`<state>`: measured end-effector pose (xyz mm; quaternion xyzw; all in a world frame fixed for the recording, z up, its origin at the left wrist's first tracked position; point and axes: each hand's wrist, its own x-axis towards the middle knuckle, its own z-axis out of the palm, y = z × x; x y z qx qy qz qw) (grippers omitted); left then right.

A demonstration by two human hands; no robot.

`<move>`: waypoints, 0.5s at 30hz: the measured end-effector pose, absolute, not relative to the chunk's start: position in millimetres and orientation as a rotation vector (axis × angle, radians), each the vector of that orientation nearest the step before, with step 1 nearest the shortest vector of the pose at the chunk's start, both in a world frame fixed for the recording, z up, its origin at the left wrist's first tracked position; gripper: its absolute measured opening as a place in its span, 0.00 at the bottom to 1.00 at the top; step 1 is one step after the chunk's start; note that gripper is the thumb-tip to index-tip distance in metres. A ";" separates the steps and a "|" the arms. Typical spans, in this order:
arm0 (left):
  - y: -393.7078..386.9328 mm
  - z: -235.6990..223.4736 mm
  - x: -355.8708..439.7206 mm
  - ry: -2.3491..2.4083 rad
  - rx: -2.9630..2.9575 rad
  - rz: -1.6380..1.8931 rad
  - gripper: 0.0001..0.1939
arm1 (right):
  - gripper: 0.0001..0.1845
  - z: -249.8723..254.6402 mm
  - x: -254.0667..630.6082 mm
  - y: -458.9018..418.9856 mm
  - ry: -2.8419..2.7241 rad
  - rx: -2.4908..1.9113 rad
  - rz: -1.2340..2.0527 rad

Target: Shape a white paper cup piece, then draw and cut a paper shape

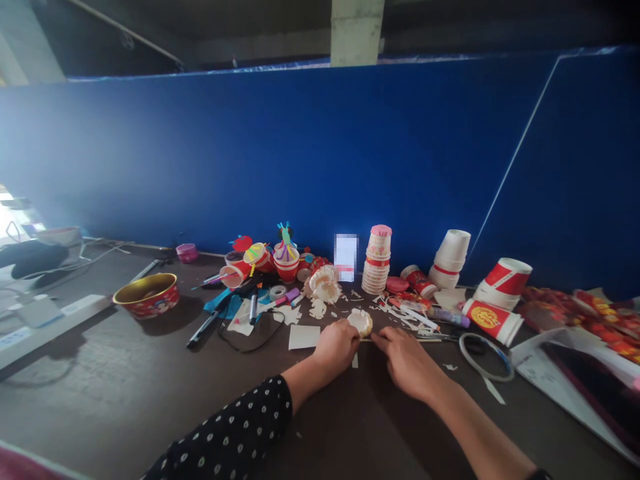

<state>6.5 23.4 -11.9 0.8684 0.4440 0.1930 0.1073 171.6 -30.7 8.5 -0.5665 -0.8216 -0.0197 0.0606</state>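
My left hand [337, 345] is closed in a pinch on a small cream paper-cup piece [361, 322] with cut, fanned edges, held just above the dark table [125, 393]. My right hand [407, 360] lies beside it, fingers drawn together at a thin stick [425, 340] that runs along the table under the piece. The two hands almost touch. A white paper square [303, 337] lies just left of my left hand.
A red and gold bowl [147, 295] stands at the left. Stacked paper cups [377, 260], tipped red and white cups [493, 319], markers [253, 307], tape, paper scraps and a wire ring [486, 357] crowd the back. A blue wall [320, 147] closes the far side.
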 end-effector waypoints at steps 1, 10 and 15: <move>23.0 -11.1 6.9 1.313 2.551 0.559 0.11 | 0.27 9.6 172.3 -30.7 -2.483 -1.703 -0.041; 17.4 -5.1 8.6 1.390 2.534 0.490 0.12 | 0.21 15.3 171.0 -31.4 -2.520 -1.659 0.026; 17.5 -9.1 7.2 1.363 2.567 0.524 0.11 | 0.20 15.7 168.8 -32.9 -2.514 -1.696 0.041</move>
